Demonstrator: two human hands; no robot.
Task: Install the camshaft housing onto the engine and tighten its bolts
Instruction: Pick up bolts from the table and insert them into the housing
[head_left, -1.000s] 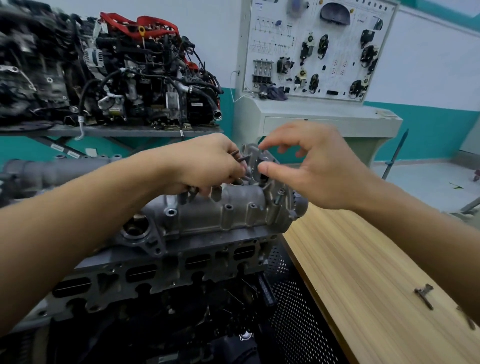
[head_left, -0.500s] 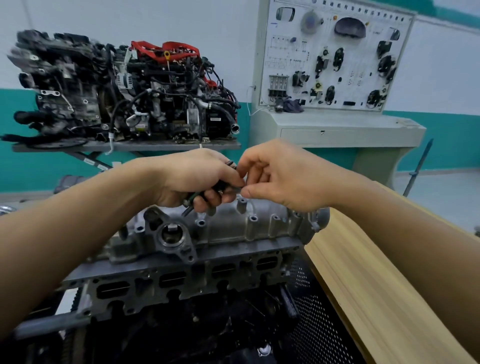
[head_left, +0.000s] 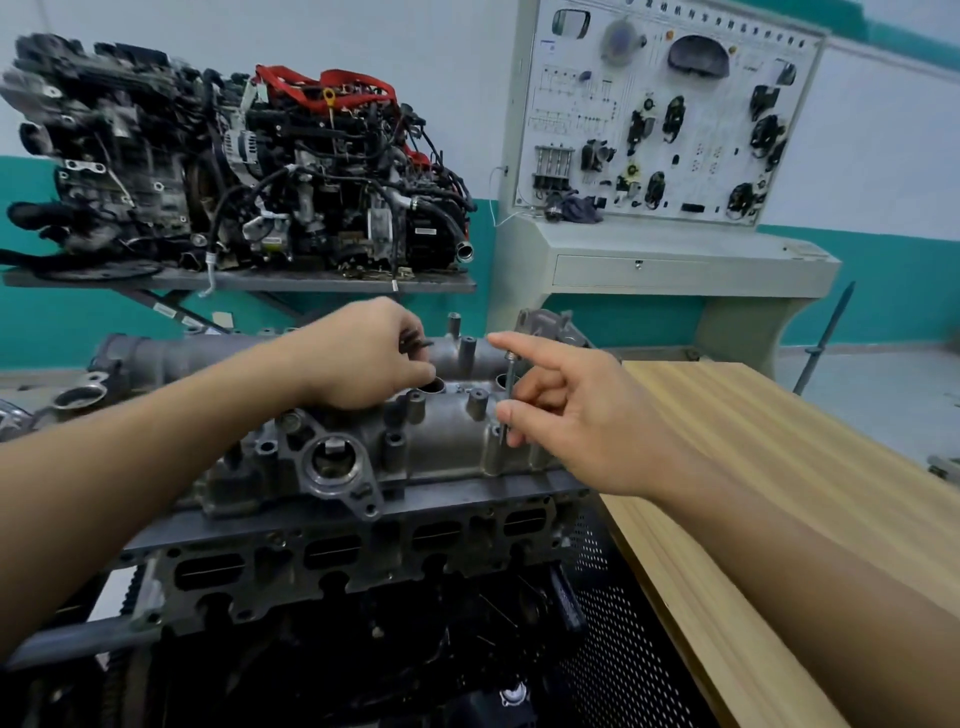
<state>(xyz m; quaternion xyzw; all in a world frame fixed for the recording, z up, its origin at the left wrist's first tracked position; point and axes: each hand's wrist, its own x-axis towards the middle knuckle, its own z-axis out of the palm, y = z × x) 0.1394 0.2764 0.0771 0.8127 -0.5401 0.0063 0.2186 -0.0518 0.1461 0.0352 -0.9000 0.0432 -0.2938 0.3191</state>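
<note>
Centre frame: camshaft housing (head_left: 447, 441) sits on engine (head_left: 291, 577); right hand (head_left: 582, 431) pinches one bolt (head_left: 509, 378) at its right end, left hand (head_left: 363, 358) grips spare bolts (head_left: 414, 343); tightening apparently remains.

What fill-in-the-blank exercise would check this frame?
The right hand pinches one long bolt, held ___.
The left hand grips ___ bolts than the right hand.
The long bolt points down at the housing's ___ end.
The table beside the engine has a ___ top.
Missing: upright; more; right; wooden.
</note>
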